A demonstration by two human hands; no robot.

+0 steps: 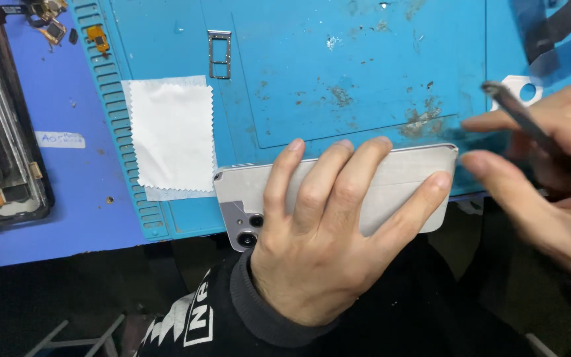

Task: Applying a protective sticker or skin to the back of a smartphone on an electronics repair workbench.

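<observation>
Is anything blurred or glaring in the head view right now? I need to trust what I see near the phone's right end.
Head view: the left hand, phone and white cloth are sharp; the right hand and its thin metal tool are motion-blurred; lighting is even, with no strong glare on the blue mat.

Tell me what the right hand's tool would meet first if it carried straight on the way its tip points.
The right hand holds a thin metal tool aimed up and left. Past the tip, the first thing appears to be the bare blue work mat; the small metal card tray lies farther off. Tool height is unclear.
</observation>
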